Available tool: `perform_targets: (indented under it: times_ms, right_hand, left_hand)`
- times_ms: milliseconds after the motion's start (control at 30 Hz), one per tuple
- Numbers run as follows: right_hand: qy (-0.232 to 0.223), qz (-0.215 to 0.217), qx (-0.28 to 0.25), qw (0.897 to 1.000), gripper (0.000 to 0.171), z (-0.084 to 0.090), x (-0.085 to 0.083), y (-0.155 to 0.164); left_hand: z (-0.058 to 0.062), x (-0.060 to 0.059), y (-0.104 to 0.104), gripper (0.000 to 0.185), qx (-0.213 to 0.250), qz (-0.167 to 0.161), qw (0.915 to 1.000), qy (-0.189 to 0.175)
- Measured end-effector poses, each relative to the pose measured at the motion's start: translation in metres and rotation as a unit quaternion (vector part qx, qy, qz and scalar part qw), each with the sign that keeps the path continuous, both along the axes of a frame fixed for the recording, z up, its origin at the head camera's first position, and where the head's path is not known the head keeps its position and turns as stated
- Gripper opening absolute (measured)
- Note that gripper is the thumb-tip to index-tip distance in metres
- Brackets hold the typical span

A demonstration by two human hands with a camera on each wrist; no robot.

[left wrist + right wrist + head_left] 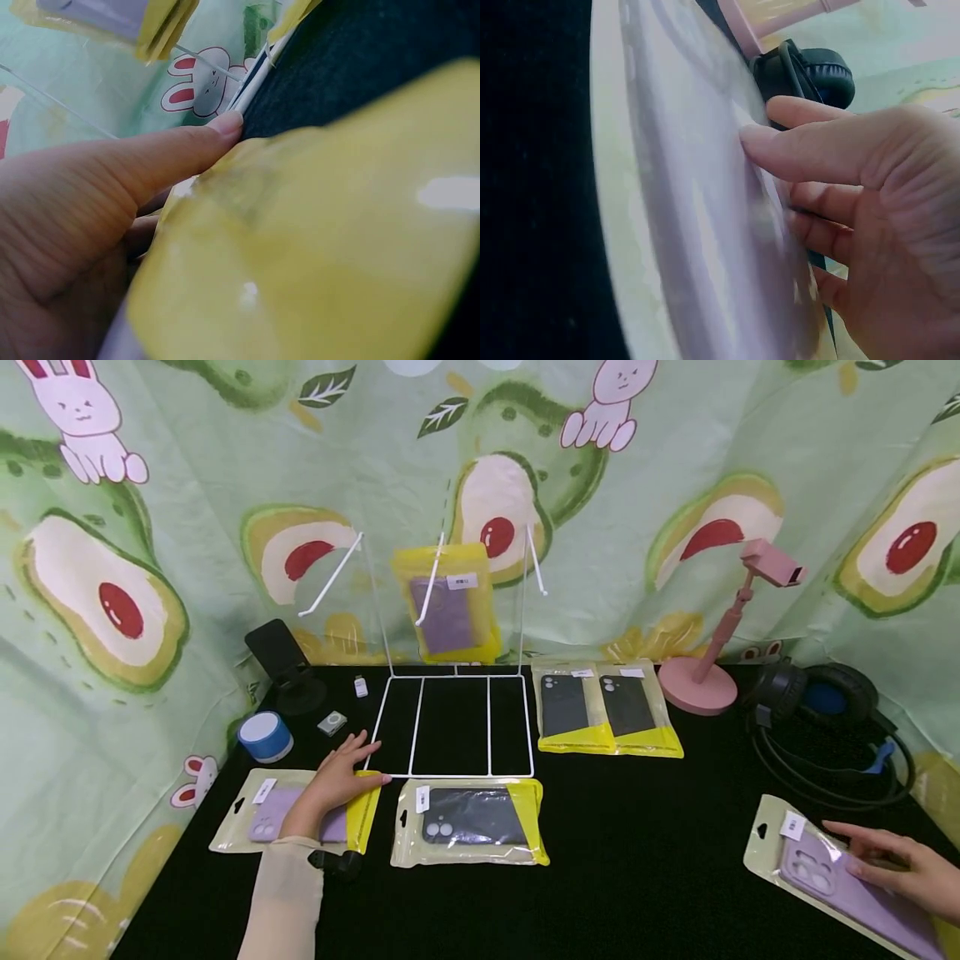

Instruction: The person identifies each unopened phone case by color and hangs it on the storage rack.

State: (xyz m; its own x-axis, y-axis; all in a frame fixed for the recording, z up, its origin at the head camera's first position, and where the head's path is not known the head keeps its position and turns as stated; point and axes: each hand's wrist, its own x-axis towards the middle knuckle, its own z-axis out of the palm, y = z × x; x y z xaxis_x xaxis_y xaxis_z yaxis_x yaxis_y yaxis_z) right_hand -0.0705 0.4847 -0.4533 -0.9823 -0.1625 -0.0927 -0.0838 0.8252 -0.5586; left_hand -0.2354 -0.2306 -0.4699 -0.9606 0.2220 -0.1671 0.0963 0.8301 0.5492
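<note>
Under the left hand [336,779] lies a bagged lilac phone case [288,814] on the black desk [645,868]; the hand rests flat on the packet's yellow end with its fingers straight and relaxed, clasping nothing, and the fingertips [225,124] reach past the packet to the base rail of the white wire rack [453,727]. Just to the right of that hand sits a bagged dark phone case [468,833], lying flat and apart from the fingers. Beyond the fingertips, the rack's upright prongs carry one hanging lilac case in a yellow bag [448,603]. To the left of the hand stand a small blue and white round speaker [266,736] and a black phone stand [285,667]. Far across the desk, the right hand [903,868] lies on a second lilac phone case packet [840,881], fingers extended over its clear front, the thumb [810,150] pressing on the film, with no curl around the edge visible. Beyond that hand rest black headphones [821,702] with their cable, and further left a pink phone holder [712,647] and two bagged dark cases [603,710] side by side.
</note>
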Motion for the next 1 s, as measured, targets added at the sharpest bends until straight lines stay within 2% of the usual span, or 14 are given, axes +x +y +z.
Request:
perform_targets:
  times_ms: [67,100,233,300,333,500,567,767,1000]
  right_hand:
    - [0.010,0.011,-0.018,1.000,0.064,-0.001,0.002,-0.001]
    - [0.014,0.013,-0.021,1.000,0.059,-0.002,0.003,-0.003]
    - [-0.004,-0.072,0.023,0.997,0.040,0.002,0.006,-0.012]
    - [0.000,-0.084,0.028,0.996,0.034,0.005,0.006,-0.017]
    - [0.005,-0.087,0.026,0.996,0.037,0.007,0.006,-0.019]
    - [0.047,-0.039,-0.013,0.998,0.043,0.020,0.002,-0.038]
    - [0.064,-0.033,-0.028,0.997,0.044,0.027,-0.002,-0.051]
    - [0.147,-0.019,-0.081,0.986,0.038,0.054,-0.022,-0.101]
    - [0.178,0.030,-0.169,0.969,0.033,0.077,-0.051,-0.175]
  left_hand:
    - [0.000,0.000,0.000,0.079,0.000,0.000,1.0000,0.000]
    - [0.000,0.000,0.000,0.079,0.000,0.000,1.0000,-0.001]
    - [-0.002,0.001,0.000,0.079,-0.002,-0.002,1.0000,-0.002]
    - [-0.003,0.001,0.000,0.078,-0.002,-0.003,1.0000,-0.001]
    - [-0.003,0.001,0.000,0.078,-0.002,-0.002,1.0000,0.000]
    - [-0.002,0.000,-0.001,0.079,-0.002,-0.001,1.0000,0.007]
    - [-0.002,0.000,-0.001,0.078,-0.004,-0.003,0.9999,0.009]
    - [-0.003,-0.001,0.000,0.078,-0.002,-0.008,0.9999,0.011]
    - [-0.002,-0.001,-0.001,0.078,0.000,-0.007,1.0000,0.006]
